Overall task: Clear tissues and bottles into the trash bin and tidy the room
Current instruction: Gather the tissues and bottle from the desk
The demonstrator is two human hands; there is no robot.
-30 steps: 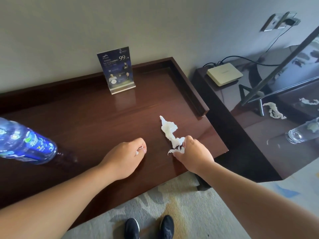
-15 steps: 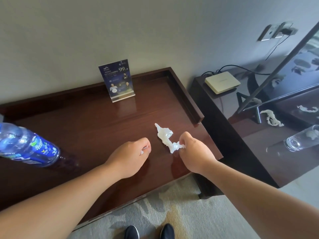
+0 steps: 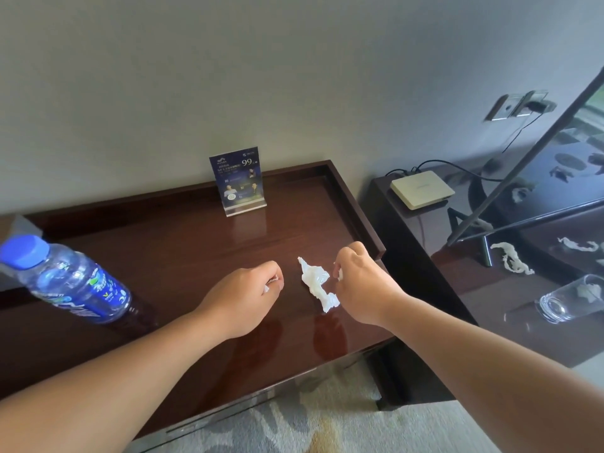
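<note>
Desk (image 3: pixel 183 256), rimmed rightward — left hand (image 3: pixel 242 299) and right hand (image 3: pixel 362 282) each pinch tissue scraps (image 3: pixel 268 287) beside crumpled tissue (image 3: pixel 315 282).

Single head-worn wide-angle view, forward and down, close over a desk (image 3: pixel 196 256)

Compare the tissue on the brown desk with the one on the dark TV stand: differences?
The desk tissue is a broad crumpled piece; the stand tissue is twisted into a thin strand. The desk tissue lies between the left hand, which holds a white scrap, and the right hand, which pinches its edge; the stand tissue lies untouched by the TV leg. Both are white, on dark tabletops.
</note>
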